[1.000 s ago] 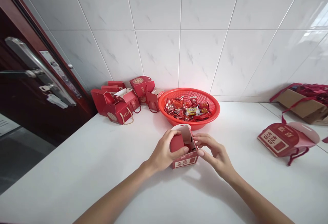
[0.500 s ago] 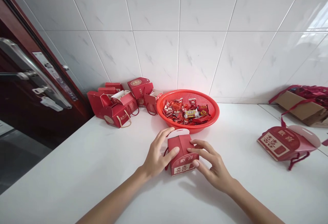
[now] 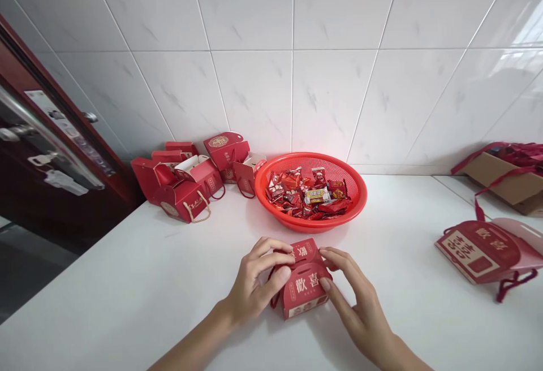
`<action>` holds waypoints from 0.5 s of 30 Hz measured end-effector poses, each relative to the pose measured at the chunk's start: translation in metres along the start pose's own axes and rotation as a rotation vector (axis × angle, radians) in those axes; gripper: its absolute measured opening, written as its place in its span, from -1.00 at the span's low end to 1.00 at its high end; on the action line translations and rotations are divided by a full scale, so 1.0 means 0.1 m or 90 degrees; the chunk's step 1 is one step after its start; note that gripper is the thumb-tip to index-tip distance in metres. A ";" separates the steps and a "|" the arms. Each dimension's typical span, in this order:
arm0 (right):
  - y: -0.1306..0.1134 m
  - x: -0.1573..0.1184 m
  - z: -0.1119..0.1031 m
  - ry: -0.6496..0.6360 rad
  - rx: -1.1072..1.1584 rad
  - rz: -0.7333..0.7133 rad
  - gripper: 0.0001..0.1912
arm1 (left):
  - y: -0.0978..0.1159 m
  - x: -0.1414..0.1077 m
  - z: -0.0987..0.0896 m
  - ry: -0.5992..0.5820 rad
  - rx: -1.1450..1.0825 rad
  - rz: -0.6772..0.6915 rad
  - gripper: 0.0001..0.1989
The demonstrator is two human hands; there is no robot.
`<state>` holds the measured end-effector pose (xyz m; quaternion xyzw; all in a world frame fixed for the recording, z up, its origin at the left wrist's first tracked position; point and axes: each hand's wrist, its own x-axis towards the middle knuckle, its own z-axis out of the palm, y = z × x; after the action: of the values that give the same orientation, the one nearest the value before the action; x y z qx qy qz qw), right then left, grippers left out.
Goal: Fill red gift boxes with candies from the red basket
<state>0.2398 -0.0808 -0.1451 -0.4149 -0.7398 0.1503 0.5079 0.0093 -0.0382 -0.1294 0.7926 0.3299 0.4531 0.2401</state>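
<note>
Both our left hand (image 3: 255,281) at nine o'clock and right hand (image 3: 360,298) at three pinch the box (image 3: 302,290), its upright flaps (image 3: 305,250) now folded, so it looks closed.

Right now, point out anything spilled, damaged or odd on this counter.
Nothing looks spilled or damaged: the nearest box sits upright, candies lie inside the red basket. Only untidy: a ribbon hangs out of the cardboard carton at far right.

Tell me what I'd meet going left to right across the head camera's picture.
Dark red door with metal handle, cluster of red cardboard boxes, left hand, small red cardboard box with pale lettering, right hand, lone red cardboard box.
</note>
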 end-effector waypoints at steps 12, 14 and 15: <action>-0.06 -0.07 0.03 -0.009 -0.145 -0.110 -0.66 | 0.17 -0.07 0.15 0.025 0.063 -0.026 -0.84; -0.09 -0.08 0.04 -0.024 -0.180 -0.141 -0.66 | 0.18 -0.07 0.17 0.028 0.088 -0.017 -0.84; -0.10 -0.08 0.05 -0.028 -0.196 -0.149 -0.66 | 0.18 -0.08 0.19 0.031 0.097 -0.015 -0.83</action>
<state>0.2319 -0.0923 -0.1456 -0.3953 -0.8084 -0.0159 0.4359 0.0284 -0.0576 -0.1299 0.7934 0.3783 0.4431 0.1762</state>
